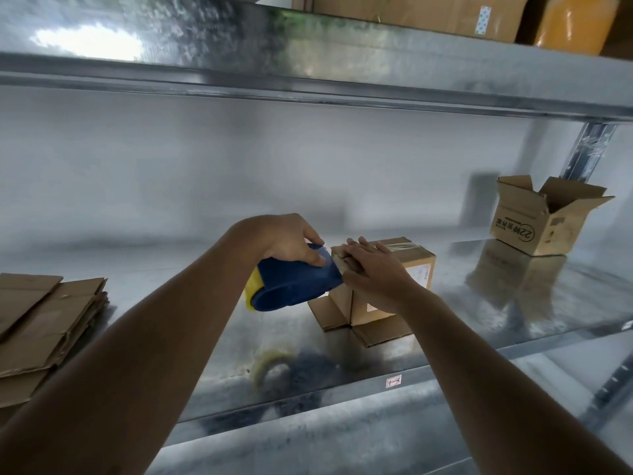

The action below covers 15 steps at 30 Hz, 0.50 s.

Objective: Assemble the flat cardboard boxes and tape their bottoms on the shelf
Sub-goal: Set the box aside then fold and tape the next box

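Far left on the metal shelf [513,303], a stack of flat boxes [51,320] — brown corrugated card, creased, edges uneven, lying one on another. Left hand [291,245] grasps a tape dispenser [294,286]: blue rounded plastic shell, smooth, with a yellow part showing at its near end; fingers curled over the top, thumb on the side. The dispenser's front end meets the near top edge of the box [380,286], which stands mid-shelf, upside down — small, squarish, brown card, its lower flaps splayed flat on the shelf around its base. A strip of clear glossy tape [400,244] runs along the top seam toward the far edge. Pale printed labels on the right face, too small to read. Right hand [373,269] lies flat on the box top, fingers straight and together, pressing down beside the dispenser's mouth, clasping nothing. Shelf surface is galvanised steel, mottled and reflective; the dispenser's blurred reflection shows below. Far right, well apart, an open box [544,221] stands upright with flaps raised, printing on its left face. On the shelf above, a larger taped carton [428,12] and an orange bundle [575,22].
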Available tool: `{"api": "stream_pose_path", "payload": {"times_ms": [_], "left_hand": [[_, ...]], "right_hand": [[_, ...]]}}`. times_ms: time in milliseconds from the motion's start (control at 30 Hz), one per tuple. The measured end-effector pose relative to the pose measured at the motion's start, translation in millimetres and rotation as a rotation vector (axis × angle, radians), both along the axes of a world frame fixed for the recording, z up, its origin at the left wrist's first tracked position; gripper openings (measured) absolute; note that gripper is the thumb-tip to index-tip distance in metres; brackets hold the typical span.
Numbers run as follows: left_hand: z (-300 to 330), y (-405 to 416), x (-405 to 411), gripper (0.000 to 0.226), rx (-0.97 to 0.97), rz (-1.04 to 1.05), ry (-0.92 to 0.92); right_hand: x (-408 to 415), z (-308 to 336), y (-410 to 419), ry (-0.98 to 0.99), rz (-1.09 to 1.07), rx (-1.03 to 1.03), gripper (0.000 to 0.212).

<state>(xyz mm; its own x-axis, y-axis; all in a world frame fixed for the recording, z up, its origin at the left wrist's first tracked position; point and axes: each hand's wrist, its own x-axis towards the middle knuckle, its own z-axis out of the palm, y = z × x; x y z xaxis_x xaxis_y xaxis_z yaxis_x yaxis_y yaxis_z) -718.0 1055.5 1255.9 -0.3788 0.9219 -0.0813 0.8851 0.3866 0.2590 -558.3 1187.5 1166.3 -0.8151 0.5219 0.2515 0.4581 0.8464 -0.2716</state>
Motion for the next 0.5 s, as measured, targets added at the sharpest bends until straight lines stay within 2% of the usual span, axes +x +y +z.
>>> {"api": "stream_pose_path", "payload": {"times_ms": [267,400,500], "left_hand": [[25,-16,-19,0.045,0.071,0.017,-0.159],[34,-16,-24,0.045,0.075,0.014,-0.16],[42,-15,-28,0.045,0.101,0.029,-0.19]], "right_hand": [[10,13,-10,0.033,-0.066,-0.193,0.066],[8,13,-9,0.03,-0.069,-0.172,0.045],[8,14,-10,0.043,-0.055,-0.175,0.046]]}}
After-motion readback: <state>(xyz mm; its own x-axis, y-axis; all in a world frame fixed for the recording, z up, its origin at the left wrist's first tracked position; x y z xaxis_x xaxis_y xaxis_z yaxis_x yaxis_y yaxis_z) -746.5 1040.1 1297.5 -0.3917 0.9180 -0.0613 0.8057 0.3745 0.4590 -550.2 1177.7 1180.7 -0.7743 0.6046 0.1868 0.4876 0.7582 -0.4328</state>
